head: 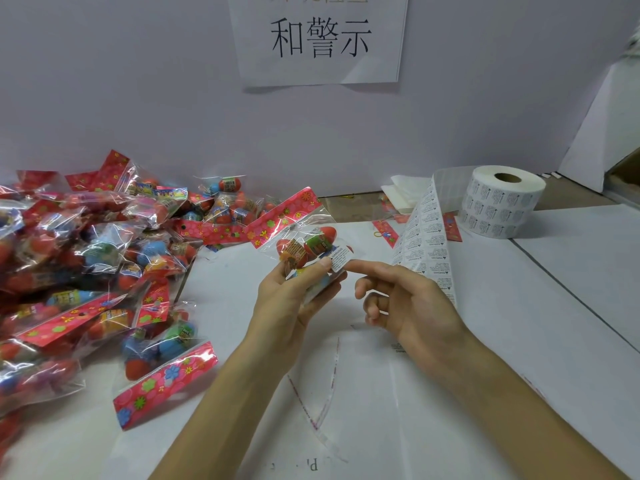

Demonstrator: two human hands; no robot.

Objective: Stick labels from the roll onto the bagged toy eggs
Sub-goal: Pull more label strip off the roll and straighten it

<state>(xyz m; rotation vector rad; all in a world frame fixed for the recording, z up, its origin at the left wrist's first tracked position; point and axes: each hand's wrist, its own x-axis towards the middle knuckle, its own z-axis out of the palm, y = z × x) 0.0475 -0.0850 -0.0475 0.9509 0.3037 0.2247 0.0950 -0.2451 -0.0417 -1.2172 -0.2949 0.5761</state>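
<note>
table: white paper-covered top (467, 403), nearest the camera; a clear plastic offcut (327, 389) lies on it at 6 o'clock of the hands.
left hand: (294, 292) grasping the held bag (304, 244) from below, thumb on the front face, fingers (323, 292) curled round the back.
right hand: (412, 303) at 3 o'clock of the left, holding nothing; index finger straight, tip on the label, other fingers loosely curled.
label: white warning label (340, 258) on the bag's lower right corner, under the right index tip and just beside the left thumb.
step: pressing the label down on the bag; looks nearly stuck, lower edge may be loose.
next move: probably rub it flat, drop the bag aside, peel a fresh label from the strip; needs a clean peel and no creases on the slippery film.
label strip: (429, 244) loose tail of the roll, at 2 o'clock of the right hand, near it, not touched.
pile of bagged eggs: (86, 254) at 9 o'clock, well apart from both hands; labelled or not, cannot tell.
label roll: (502, 202) upright on the table at 2 o'clock, far side.
wall sign: (318, 39) paper sheet at 12 o'clock, farthest back.
</note>
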